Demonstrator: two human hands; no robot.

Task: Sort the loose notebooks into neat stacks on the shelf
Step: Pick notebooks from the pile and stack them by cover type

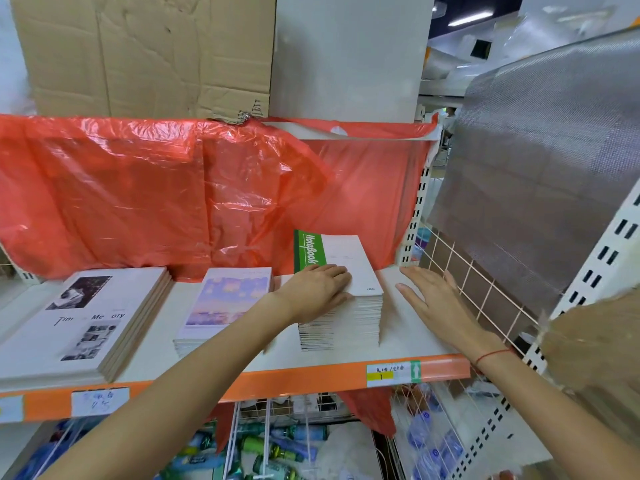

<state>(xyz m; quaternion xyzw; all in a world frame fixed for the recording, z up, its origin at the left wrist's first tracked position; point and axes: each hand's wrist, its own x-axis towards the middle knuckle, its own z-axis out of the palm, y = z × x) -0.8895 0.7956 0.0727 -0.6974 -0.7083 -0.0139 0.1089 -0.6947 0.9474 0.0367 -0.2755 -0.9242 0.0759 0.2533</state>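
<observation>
A tall stack of green-and-white notebooks (349, 268) stands on the white shelf (408, 337) at centre right. My left hand (318, 289) rests on top of this stack with its fingers curved over the left edge. My right hand (433, 299) lies flat and open on the bare shelf just right of the stack, apart from it. A lower stack with a pastel purple cover (225, 299) sits to the left. At far left lies a short stack of large white notebooks with black-and-white photos (86, 317).
Red plastic sheeting (173, 195) hangs behind the stacks. A wire grid panel (478, 285) closes the shelf's right end, with grey mesh material (540, 157) above it. The shelf has an orange front edge (294, 375) with price labels. Wire baskets of packaged goods (277, 445) sit below.
</observation>
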